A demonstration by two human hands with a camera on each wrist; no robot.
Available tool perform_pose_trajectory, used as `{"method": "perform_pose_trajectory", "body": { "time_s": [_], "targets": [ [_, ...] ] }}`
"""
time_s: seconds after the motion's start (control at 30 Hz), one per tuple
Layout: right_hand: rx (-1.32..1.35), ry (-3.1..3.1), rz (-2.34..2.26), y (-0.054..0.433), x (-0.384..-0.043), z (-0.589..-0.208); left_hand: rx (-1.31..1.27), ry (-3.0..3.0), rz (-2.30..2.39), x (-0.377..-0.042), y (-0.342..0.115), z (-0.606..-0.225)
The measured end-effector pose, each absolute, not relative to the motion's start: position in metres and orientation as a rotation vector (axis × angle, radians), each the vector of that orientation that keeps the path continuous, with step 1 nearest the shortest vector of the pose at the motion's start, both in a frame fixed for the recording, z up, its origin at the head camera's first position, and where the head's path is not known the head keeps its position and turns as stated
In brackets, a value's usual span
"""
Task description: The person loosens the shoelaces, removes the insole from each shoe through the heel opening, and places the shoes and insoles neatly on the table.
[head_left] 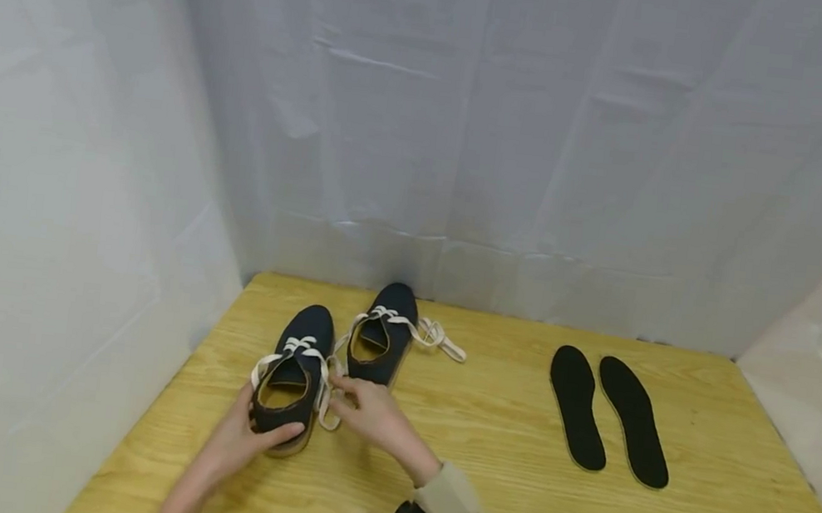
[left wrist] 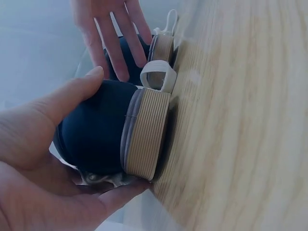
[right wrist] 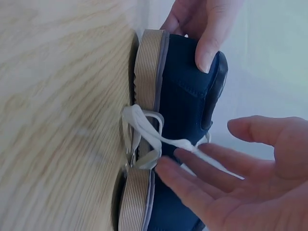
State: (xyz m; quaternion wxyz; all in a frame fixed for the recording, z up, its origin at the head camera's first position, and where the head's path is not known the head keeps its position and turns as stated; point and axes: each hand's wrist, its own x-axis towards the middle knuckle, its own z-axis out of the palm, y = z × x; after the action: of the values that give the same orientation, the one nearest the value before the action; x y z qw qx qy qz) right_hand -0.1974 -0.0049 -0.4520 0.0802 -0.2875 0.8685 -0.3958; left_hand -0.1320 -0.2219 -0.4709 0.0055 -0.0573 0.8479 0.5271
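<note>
Two dark navy lace-up shoes with white laces and ribbed tan soles stand side by side on the table. My left hand (head_left: 235, 441) grips the heel of the left shoe (head_left: 309, 323), thumb on one side and fingers on the other, also seen across the heel (left wrist: 103, 127) in the left wrist view. Beside that shoe, my right hand (head_left: 378, 414) is at its loose white lace (right wrist: 143, 126). In the right wrist view the fingers are extended by the lace, with the thumb apart. The right shoe (head_left: 401, 299) stands just beyond, partly hidden by my right hand.
Two black insoles, one (head_left: 578, 404) beside the other (head_left: 636, 422), lie flat on the right half of the wooden table (head_left: 483, 431). Looped lace (head_left: 440, 339) from the right shoe trails on the wood. White sheeting (head_left: 514, 134) encloses the back and sides.
</note>
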Motion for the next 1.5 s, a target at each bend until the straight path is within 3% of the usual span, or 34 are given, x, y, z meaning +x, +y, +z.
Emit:
{"method": "perform_pose_trajectory", "body": {
  "time_s": [0.3,0.5,0.97,1.5],
  "targets": [
    [-0.77,2.391,-1.742,0.011,-0.208,-0.45,-0.113,2.623,1.667,-0.146,-0.222,-0.472],
    [-0.756,2.609,-1.897,0.021,-0.218,-0.455,-0.129,2.596,1.64,-0.153,-0.221,-0.471],
    [-0.419,2.663,-1.565,0.02,-0.237,-0.471,-0.092,2.589,1.6,-0.17,-0.225,-0.47],
    [-0.44,2.587,-1.585,0.022,-0.246,-0.476,-0.069,2.536,1.643,-0.193,-0.224,-0.471]
  ]
}}
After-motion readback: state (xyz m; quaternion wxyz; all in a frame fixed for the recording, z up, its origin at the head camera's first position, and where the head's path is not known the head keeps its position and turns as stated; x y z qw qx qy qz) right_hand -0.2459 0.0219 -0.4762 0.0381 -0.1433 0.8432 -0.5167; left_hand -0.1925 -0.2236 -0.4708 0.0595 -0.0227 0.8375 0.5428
